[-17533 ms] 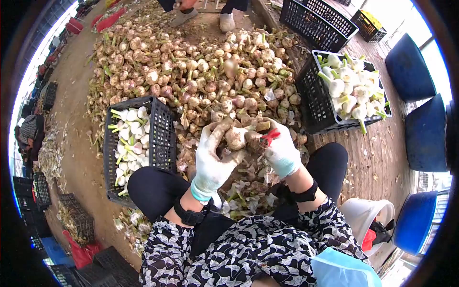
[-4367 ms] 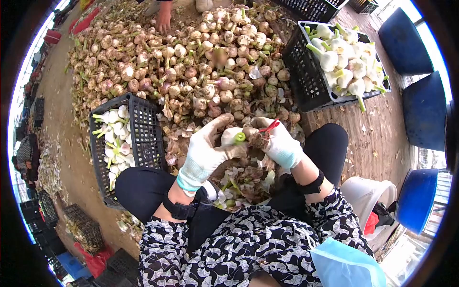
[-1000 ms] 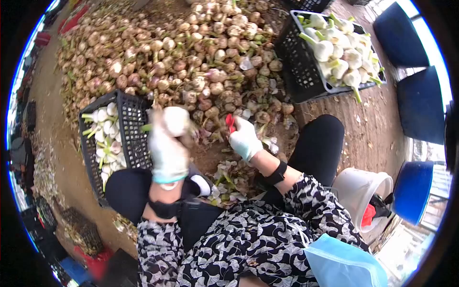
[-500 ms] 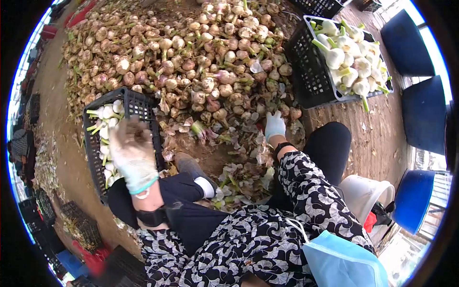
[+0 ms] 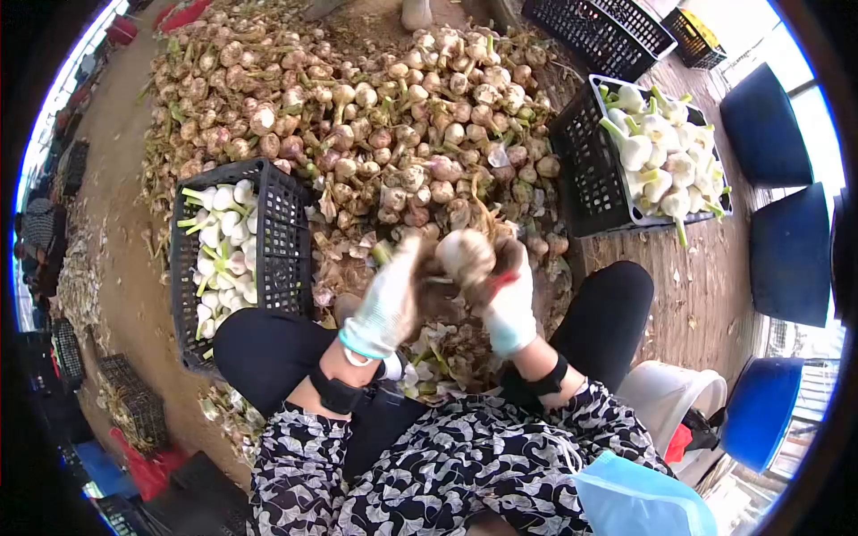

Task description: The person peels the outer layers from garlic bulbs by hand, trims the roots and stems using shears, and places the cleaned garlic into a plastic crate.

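In the middle of the view, a garlic bulb with a brownish stalk and roots is held between my hands, blurred by motion. My left hand, in a white glove with dirty fingers, is closed at its left; what these fingers hold is smeared. My right hand, also gloved, grips the bulb from the right, with something red at its fingers. Behind them spreads a large heap of unpeeled garlic. A black crate of cleaned white garlic stands at the left, and a fuller crate at the upper right.
Blue tubs line the right side, with a white bucket near my right knee. Another black crate stands at the top right. A person is at the far left. Peelings litter the ground between my legs.
My left hand has moved from the left crate to the middle. My right hand has risen from the heap's edge and now holds a bulb. The camera view has shifted slightly.
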{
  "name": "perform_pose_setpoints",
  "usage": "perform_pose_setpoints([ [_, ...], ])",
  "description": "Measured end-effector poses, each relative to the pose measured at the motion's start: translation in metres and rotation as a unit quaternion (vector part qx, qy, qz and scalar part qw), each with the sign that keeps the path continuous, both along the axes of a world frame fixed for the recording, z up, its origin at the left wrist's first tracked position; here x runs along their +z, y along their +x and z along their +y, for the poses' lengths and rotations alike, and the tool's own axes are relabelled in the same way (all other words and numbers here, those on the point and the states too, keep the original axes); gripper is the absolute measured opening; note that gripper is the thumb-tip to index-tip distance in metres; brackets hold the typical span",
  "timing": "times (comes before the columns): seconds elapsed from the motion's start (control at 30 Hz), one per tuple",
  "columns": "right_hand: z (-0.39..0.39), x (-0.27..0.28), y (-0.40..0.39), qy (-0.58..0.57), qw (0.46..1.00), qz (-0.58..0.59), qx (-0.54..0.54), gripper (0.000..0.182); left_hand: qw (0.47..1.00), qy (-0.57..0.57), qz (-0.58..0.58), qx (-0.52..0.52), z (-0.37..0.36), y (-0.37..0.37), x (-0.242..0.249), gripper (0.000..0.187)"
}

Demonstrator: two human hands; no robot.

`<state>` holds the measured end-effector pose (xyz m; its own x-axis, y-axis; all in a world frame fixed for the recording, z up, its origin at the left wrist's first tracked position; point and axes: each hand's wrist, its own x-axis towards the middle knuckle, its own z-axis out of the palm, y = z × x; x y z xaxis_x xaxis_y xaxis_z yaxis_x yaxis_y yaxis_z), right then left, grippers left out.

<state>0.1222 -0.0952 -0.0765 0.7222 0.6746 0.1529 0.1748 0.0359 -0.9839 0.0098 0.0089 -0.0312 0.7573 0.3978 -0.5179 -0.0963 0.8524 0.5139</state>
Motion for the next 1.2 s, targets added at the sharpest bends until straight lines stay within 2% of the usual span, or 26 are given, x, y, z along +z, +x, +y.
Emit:
perform_pose_setpoints([
  [0.03,-0.004,0.014,-0.001,-0.015,0.992,-0.12,0.033,0.055,0.993,0.112,-0.027,0.029,-0.012,0.006,-0.007,0.046],
  [0.07,-0.008,0.017,0.004,-0.002,0.991,-0.11,0.079,0.053,0.995,0.078,-0.051,0.034,-0.01,0.002,-0.009,0.047],
  [0.1,-0.012,0.027,0.017,-0.049,0.975,-0.174,0.13,0.041,0.996,0.043,-0.075,0.038,-0.009,-0.001,-0.004,0.048],
  [0.13,-0.014,0.016,0.026,-0.003,0.994,0.033,0.104,0.036,0.996,0.045,-0.074,0.035,-0.008,-0.001,-0.001,0.048],
  [0.17,-0.013,0.005,0.034,0.046,0.967,0.239,0.073,0.032,0.976,0.208,-0.025,0.056,-0.007,0.001,0.002,0.048],
  [0.2,-0.009,0.033,0.039,-0.045,0.935,0.352,0.024,0.032,0.928,0.365,0.023,0.077,-0.007,0.004,0.004,0.05],
  [0.23,-0.006,0.03,0.05,-0.044,0.888,0.458,0.009,0.034,0.927,0.367,0.019,0.073,-0.008,0.005,0.006,0.05],
  [0.27,-0.01,0.031,0.05,-0.042,0.909,0.414,0.024,0.033,0.801,0.587,0.07,0.09,-0.009,0.006,0.008,0.061],
  [0.3,-0.009,0.041,0.045,-0.04,0.928,0.369,0.04,0.032,0.621,0.768,0.117,0.105,-0.01,0.007,0.009,0.075],
  [0.33,-0.007,0.042,0.041,-0.021,0.935,0.348,0.058,0.032,0.63,0.76,0.117,0.108,-0.015,0.007,0.009,0.084],
  [0.37,-0.005,0.043,0.037,-0.002,0.942,0.327,0.074,0.032,0.63,0.761,0.116,0.104,-0.018,0.007,0.009,0.084],
  [0.4,-0.004,0.049,0.037,-0.052,0.952,0.284,0.102,0.033,0.599,0.786,0.124,0.089,-0.02,0.007,0.009,0.086],
  [0.43,0.001,0.044,0.034,-0.047,0.97,0.217,0.097,0.03,0.566,0.81,0.131,0.077,-0.021,0.008,0.01,0.088],
  [0.5,0.01,0.041,0.03,0.01,0.979,0.189,0.079,0.029,0.564,0.812,0.122,0.085,-0.021,0.011,0.006,0.089],
  [0.57,0.009,0.054,0.03,0.0,0.971,0.222,0.087,0.029,0.611,0.777,0.129,0.083,-0.019,0.009,0.007,0.088],
  [0.63,0.009,0.061,0.033,-0.013,0.962,0.256,0.095,0.028,0.599,0.785,0.138,0.073,-0.019,0.008,0.009,0.088],
  [0.7,0.006,0.061,0.043,-0.039,0.983,0.102,0.146,0.029,0.642,0.755,0.103,0.09,-0.021,0.01,0.01,0.09],
  [0.73,0.005,0.063,0.047,-0.06,0.984,0.077,0.15,0.03,0.643,0.754,0.103,0.089,-0.021,0.01,0.008,0.09],
  [0.8,0.002,0.056,0.054,-0.073,0.98,0.078,0.165,0.03,0.609,0.78,0.102,0.095,-0.02,0.01,0.005,0.089],
  [0.83,0.001,0.052,0.057,-0.085,0.976,0.079,0.182,0.03,0.61,0.78,0.102,0.094,-0.019,0.009,0.006,0.089],
  [0.9,0.001,0.049,0.058,-0.072,0.978,0.07,0.183,0.027,0.565,0.815,0.109,0.071,-0.017,0.008,0.009,0.086],
  [1.03,-0.001,0.049,0.055,-0.014,0.969,0.149,0.198,0.024,0.543,0.83,0.11,0.061,-0.017,0.01,0.01,0.086],
  [1.1,-0.003,0.043,0.054,0.018,0.962,0.172,0.211,0.025,0.691,0.715,0.088,0.063,-0.017,0.012,0.015,0.083],
  [1.13,-0.004,0.038,0.053,-0.017,0.978,0.107,0.177,0.027,0.717,0.693,0.066,0.042,-0.014,0.01,0.016,0.079],
  [1.17,-0.005,0.035,0.052,-0.052,0.988,0.042,0.141,0.03,0.717,0.693,0.066,0.041,-0.013,0.009,0.015,0.079],
  [1.2,-0.009,0.037,0.054,-0.052,0.988,0.043,0.14,0.03,0.823,0.566,0.036,0.03,-0.013,0.008,0.01,0.076],
])
